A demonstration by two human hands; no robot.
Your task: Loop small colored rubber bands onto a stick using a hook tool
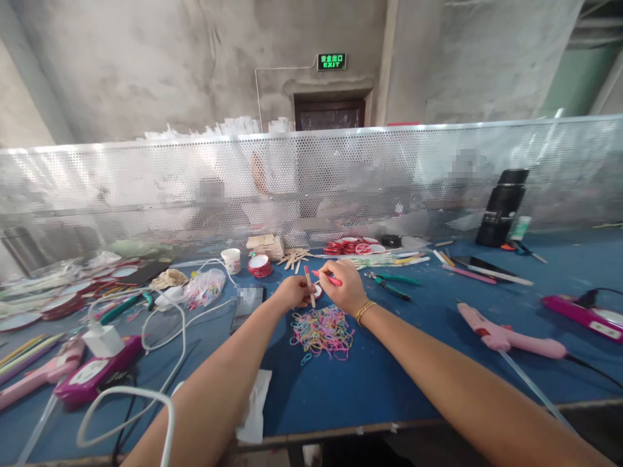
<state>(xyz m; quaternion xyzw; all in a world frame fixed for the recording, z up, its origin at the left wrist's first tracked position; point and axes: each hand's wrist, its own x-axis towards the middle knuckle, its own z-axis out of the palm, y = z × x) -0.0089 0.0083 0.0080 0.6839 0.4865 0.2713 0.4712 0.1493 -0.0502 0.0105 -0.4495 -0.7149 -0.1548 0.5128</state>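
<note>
The flat stick with a red end is pinched in your left hand, near the red pen your right hand grips, just past bright little loops on the blue table.

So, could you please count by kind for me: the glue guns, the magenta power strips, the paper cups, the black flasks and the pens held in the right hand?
Pink glue guns: 2
Magenta power strips: 2
Paper cup: 1
Black flask: 1
Red pen in the right hand: 1
Total: 7
</note>
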